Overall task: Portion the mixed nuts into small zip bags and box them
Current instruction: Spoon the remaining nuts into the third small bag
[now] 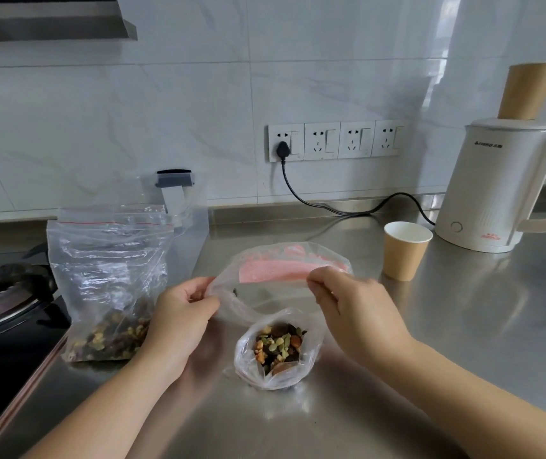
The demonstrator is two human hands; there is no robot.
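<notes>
I hold a small clear zip bag [274, 271] with a pink panel above the steel counter. My left hand [182, 318] pinches its left edge and my right hand [351, 303] pinches its right edge at the mouth. One or two dark bits lie inside it. Just below, a second small bag [278, 354] stands open on the counter, filled with mixed nuts and seeds. A large clear zip bag [109, 283] with a red seal line stands to the left, with mixed nuts at its bottom.
A brown paper cup [404, 250] stands right of the bags. A white electric kettle [500, 183] with a paper cup upside down on its lid sits at the back right, its black cord running to the wall sockets [334, 140]. A gas hob [3, 299] lies at the left. A clear plastic container [182, 207] stands behind the large bag.
</notes>
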